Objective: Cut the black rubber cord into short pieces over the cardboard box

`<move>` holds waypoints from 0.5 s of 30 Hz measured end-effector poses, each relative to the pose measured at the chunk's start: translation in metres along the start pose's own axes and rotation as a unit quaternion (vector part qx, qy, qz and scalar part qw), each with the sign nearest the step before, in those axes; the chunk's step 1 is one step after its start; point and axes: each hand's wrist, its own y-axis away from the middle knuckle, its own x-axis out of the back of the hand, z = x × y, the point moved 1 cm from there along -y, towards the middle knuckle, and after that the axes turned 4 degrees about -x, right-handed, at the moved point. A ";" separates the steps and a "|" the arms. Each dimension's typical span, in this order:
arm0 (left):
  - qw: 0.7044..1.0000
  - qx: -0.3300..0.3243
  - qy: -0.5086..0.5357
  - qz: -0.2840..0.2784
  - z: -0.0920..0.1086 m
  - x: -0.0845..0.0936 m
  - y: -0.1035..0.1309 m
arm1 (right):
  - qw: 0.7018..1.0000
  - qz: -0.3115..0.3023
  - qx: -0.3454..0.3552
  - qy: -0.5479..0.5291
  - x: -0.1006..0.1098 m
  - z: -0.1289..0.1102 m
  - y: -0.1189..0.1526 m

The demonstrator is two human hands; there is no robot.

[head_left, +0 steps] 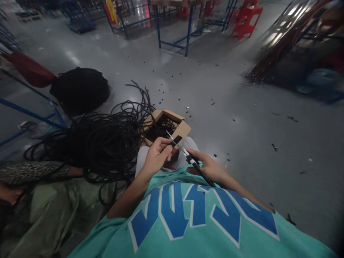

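Observation:
My left hand (157, 154) pinches a short black piece with a jagged-looking edge (176, 140) over a cardboard box (185, 129) in front of my knees. In my right hand (209, 166) is a pair of scissors (186, 152) with dark handles, its thin blades spread and crossing the black piece by my left fingertips. Small black bits lie inside the box. Left of it, a big tangled heap of black tubing or cord (104, 139) spreads over the floor, some strands reaching the box's edge.
A round black bundle (80, 89) stands behind the heap, beside a blue metal frame (32, 113). Another person's patterned sleeve or leg (34, 170) shows at left. Scraps dot the floor. Tables with blue legs (188, 30), red stools (247, 21) and hanging wires (271, 61) are farther off.

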 end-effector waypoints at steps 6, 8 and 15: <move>1.000 -0.005 -0.010 -0.006 0.005 -0.005 0.003 | 0.999 0.010 0.029 0.020 -0.001 -0.002 -0.001; 1.000 -0.009 -0.019 -0.010 0.008 -0.006 0.005 | 0.999 0.016 0.040 0.029 -0.002 -0.001 -0.001; 0.997 -0.024 -0.061 0.032 0.010 -0.009 0.012 | 0.997 0.024 0.069 0.031 -0.004 -0.004 0.001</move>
